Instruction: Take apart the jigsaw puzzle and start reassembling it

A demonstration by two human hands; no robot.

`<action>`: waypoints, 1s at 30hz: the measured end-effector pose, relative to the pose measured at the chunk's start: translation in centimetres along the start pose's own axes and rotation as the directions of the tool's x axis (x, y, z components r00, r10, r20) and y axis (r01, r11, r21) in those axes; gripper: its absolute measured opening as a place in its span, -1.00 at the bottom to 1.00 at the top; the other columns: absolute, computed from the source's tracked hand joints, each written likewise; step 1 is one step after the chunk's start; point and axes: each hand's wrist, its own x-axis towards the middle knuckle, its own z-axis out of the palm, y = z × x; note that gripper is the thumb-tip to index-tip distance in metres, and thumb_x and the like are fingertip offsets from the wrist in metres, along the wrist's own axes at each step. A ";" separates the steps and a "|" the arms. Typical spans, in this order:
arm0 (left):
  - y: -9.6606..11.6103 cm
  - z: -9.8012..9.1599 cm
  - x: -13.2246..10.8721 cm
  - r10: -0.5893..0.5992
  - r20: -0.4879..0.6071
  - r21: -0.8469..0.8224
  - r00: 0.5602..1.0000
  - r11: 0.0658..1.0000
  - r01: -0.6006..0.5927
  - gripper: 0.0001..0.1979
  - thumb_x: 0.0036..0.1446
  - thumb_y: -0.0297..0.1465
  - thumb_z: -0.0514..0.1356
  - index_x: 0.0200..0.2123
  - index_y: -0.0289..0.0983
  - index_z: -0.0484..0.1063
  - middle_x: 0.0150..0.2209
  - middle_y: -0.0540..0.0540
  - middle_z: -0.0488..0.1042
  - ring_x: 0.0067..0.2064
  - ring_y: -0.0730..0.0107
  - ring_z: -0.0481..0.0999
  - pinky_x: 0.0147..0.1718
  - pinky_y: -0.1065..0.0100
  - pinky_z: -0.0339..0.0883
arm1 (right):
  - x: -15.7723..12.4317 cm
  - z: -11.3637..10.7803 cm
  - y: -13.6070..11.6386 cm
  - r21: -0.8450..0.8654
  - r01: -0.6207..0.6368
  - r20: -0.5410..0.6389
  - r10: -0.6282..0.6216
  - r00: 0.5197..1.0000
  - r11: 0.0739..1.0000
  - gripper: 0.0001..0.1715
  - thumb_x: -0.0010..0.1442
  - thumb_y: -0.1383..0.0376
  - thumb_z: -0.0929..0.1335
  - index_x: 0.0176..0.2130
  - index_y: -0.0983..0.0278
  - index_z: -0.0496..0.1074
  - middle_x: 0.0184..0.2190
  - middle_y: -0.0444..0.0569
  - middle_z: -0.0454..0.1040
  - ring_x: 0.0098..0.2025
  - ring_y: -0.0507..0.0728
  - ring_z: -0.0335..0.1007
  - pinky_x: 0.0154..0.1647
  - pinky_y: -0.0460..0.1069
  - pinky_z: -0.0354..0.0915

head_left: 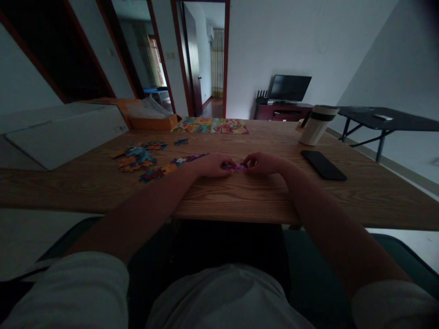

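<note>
Purple jigsaw puzzle pieces [240,167] lie on the wooden table in front of me, between my two hands. My left hand [216,165] has its fingers closed on the left end of these pieces. From the other side, my right hand [261,163] pinches their right end with thumb and fingers. Parts of the pieces are hidden under the fingertips. Beside my left forearm lies a row of puzzle pieces [168,169], partly covered by the arm. A heap of loose puzzle pieces [137,156] in blue and orange spreads farther left.
A colourful picture sheet [212,125] lies at the table's far edge. On the left stand a white box [68,132] and an orange box [154,122] with clear plastic. A tumbler [317,127] and a black phone [323,165] are on the right.
</note>
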 end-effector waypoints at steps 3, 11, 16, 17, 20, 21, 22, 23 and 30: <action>0.2 0.0 0.1 0.056 0.011 0.033 0.998 0.998 -0.057 -0.56 0.21 -0.32 0.19 0.15 -0.13 0.54 0.08 -0.12 0.55 0.08 0.18 0.50 0.14 0.24 0.27 | -0.1 -0.1 -0.2 -0.012 0.008 0.003 -0.008 1.000 1.000 -0.58 0.21 0.15 0.47 0.05 0.20 0.56 -0.10 0.04 0.62 -0.19 0.18 0.54 -0.18 0.01 0.38; 0.9 -0.2 -0.1 0.105 0.025 0.056 0.994 0.993 -0.107 -0.59 0.25 -0.34 0.15 0.12 -0.10 0.58 0.13 -0.11 0.53 0.12 0.19 0.49 0.20 0.24 0.23 | -0.2 0.0 -0.3 0.009 0.014 0.004 -0.014 1.000 1.000 -0.55 0.20 0.16 0.46 0.06 0.22 0.55 -0.12 0.06 0.62 -0.20 0.19 0.54 -0.18 0.03 0.38; 0.9 0.0 0.0 0.094 0.028 0.027 0.995 0.995 -0.095 -0.63 0.30 -0.32 0.13 0.10 -0.11 0.58 0.13 -0.10 0.55 0.12 0.20 0.50 0.19 0.24 0.23 | -0.1 0.1 -0.2 -0.006 0.010 -0.008 -0.010 1.000 1.000 -0.56 0.21 0.13 0.46 0.06 0.21 0.56 -0.10 0.06 0.62 -0.17 0.21 0.55 -0.16 0.04 0.39; 0.9 0.0 0.0 0.081 0.028 0.022 0.996 0.996 -0.082 -0.62 0.30 -0.31 0.13 0.11 -0.11 0.57 0.12 -0.11 0.56 0.12 0.19 0.51 0.18 0.23 0.24 | -0.1 0.0 -0.2 -0.002 0.003 -0.004 -0.003 1.000 1.000 -0.57 0.21 0.14 0.46 0.05 0.21 0.56 -0.10 0.06 0.62 -0.17 0.21 0.55 -0.15 0.03 0.39; 0.8 -0.1 -0.2 0.026 0.025 -0.008 0.999 1.000 -0.026 -0.57 0.27 -0.25 0.17 0.18 -0.13 0.51 0.10 -0.13 0.57 0.10 0.16 0.52 0.14 0.23 0.28 | -0.1 -0.1 -0.2 0.019 -0.021 -0.031 0.022 0.999 1.000 -0.59 0.25 0.20 0.44 0.08 0.24 0.54 -0.10 0.08 0.62 -0.17 0.20 0.55 -0.14 0.02 0.40; 0.7 -0.2 -0.3 -0.002 0.026 -0.025 1.000 1.000 0.003 -0.53 0.25 -0.22 0.20 0.21 -0.13 0.48 0.12 -0.13 0.56 0.11 0.14 0.52 0.13 0.23 0.29 | -0.1 -0.2 -0.2 0.026 -0.019 -0.063 0.020 0.998 0.999 -0.59 0.27 0.21 0.42 0.09 0.25 0.54 -0.09 0.08 0.61 -0.17 0.19 0.55 -0.13 0.02 0.40; 0.5 -0.4 -0.4 -0.035 0.027 -0.044 0.999 0.998 0.036 -0.49 0.23 -0.18 0.22 0.23 -0.13 0.45 0.15 -0.14 0.54 0.12 0.14 0.51 0.12 0.23 0.30 | -0.1 -0.2 -0.3 0.031 -0.009 -0.101 0.012 0.995 0.999 -0.60 0.28 0.21 0.41 0.09 0.26 0.53 -0.09 0.09 0.61 -0.16 0.19 0.54 -0.12 0.02 0.39; 0.3 -0.7 -0.6 -0.076 0.026 -0.060 0.997 0.995 0.077 -0.45 0.20 -0.15 0.24 0.25 -0.14 0.43 0.18 -0.14 0.52 0.12 0.13 0.51 0.12 0.23 0.30 | -0.1 -0.3 -0.3 0.033 0.007 -0.140 -0.002 0.990 0.999 -0.61 0.29 0.20 0.41 0.08 0.27 0.54 -0.08 0.10 0.60 -0.14 0.19 0.54 -0.11 0.02 0.39; -3.8 -5.0 -3.0 -0.353 -0.156 -0.103 0.923 0.935 0.340 -0.50 0.25 -0.20 0.17 0.20 -0.25 0.45 0.02 -0.17 0.60 -0.06 0.22 0.58 -0.05 0.30 0.39 | -0.3 -0.1 -0.8 0.056 -0.050 -0.103 0.055 0.993 0.997 -0.46 0.23 0.12 0.47 0.16 0.24 0.51 -0.11 0.09 0.60 -0.15 0.22 0.54 -0.10 0.04 0.39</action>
